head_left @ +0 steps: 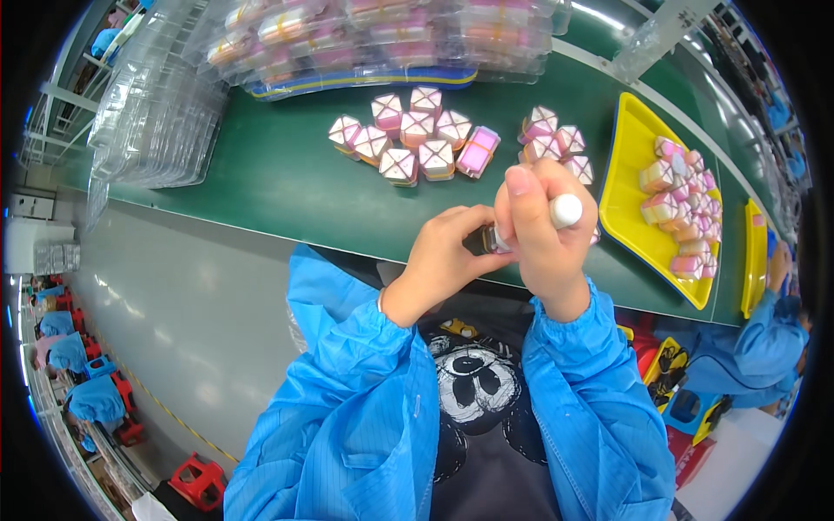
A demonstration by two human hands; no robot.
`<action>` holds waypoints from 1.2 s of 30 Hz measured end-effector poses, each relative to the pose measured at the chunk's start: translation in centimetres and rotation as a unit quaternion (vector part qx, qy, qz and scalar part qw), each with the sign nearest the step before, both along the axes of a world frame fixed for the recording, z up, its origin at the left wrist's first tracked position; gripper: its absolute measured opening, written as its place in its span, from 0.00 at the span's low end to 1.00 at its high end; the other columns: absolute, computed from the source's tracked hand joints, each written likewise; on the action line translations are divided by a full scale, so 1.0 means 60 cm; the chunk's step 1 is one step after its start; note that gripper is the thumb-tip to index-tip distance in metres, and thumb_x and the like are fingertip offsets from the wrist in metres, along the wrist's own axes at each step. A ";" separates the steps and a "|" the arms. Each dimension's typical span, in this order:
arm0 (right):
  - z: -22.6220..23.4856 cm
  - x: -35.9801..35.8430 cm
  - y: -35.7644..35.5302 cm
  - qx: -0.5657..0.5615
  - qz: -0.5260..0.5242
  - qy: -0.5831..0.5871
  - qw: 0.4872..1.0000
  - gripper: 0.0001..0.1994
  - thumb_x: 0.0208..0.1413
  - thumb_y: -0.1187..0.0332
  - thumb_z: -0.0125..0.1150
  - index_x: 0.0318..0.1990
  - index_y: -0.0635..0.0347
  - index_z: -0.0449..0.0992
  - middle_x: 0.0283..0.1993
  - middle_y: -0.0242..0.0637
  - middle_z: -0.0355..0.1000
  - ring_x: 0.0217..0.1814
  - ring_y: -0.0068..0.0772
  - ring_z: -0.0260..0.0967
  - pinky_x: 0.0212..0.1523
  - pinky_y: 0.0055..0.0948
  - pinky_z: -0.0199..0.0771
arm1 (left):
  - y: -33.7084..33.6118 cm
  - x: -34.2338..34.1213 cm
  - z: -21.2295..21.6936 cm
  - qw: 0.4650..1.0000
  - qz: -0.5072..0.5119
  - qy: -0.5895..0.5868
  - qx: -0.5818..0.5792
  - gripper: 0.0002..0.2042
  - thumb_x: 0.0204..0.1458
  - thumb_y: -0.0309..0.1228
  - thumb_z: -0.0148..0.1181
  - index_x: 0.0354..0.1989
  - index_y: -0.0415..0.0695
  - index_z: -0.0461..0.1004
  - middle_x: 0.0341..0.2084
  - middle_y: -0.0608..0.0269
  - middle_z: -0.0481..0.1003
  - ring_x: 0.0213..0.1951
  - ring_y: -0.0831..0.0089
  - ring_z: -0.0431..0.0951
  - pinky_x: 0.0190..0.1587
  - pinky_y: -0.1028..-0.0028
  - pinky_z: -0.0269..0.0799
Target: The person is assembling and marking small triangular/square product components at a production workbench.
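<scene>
My right hand [556,239] is closed round a white rod-shaped tool, its thumb raised alongside; the rounded white end [565,211] shows beside the fingers. The tool's kind cannot be made out. Against it, my left hand [439,260] pinches a small block at the table's near edge, mostly hidden by the fingers. Beyond my hands, a group of small pink and white blocks [417,130] with crossed lines on top stands on the green table [287,191]. One pink block [478,151] there shows a banded side. More such blocks [540,126] stand just beyond my right hand.
A yellow tray [625,191] at the right holds many similar blocks. Stacked clear plastic trays [156,113] rise at the far left, and filled ones [382,35] stand at the back. A co-worker in blue [747,347] is at the right. A red stool [198,480] stands lower left.
</scene>
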State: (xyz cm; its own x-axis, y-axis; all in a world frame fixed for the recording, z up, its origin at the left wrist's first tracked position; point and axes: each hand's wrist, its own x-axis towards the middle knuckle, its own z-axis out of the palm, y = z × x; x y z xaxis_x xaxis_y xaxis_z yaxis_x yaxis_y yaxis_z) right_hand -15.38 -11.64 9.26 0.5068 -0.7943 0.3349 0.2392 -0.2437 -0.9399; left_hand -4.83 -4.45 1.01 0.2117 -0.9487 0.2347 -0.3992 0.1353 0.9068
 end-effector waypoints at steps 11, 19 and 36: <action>0.061 -0.133 -0.048 0.094 -0.003 0.038 0.995 0.12 0.64 0.61 0.56 0.31 0.57 0.71 0.23 0.27 0.64 0.16 0.12 0.55 0.15 0.15 0.51 | -0.001 0.012 -0.009 0.966 -0.105 0.231 0.051 0.29 0.58 0.56 0.57 0.52 0.41 0.68 0.38 0.64 0.76 0.41 0.77 0.78 0.44 0.76 0.74; 0.009 -0.066 -0.028 0.028 0.020 0.359 0.933 0.15 0.56 0.59 0.67 0.38 0.64 0.77 0.24 0.31 0.73 0.26 0.16 0.65 0.25 0.24 0.65 | -0.012 0.002 0.035 0.951 -0.055 0.288 0.096 0.55 0.37 0.83 0.15 0.59 0.43 0.48 0.39 0.57 0.74 0.38 0.73 0.76 0.36 0.77 0.72; 0.009 -0.161 -0.033 -0.208 0.029 0.465 0.860 0.19 0.46 0.79 0.62 0.47 0.49 0.79 0.57 0.40 0.69 0.47 0.50 0.74 0.47 0.39 0.76 | -0.108 -0.029 0.031 0.989 -0.025 -0.115 -0.091 0.22 0.53 0.25 0.62 0.57 0.39 0.65 0.53 0.51 0.69 0.53 0.55 0.73 0.53 0.65 0.72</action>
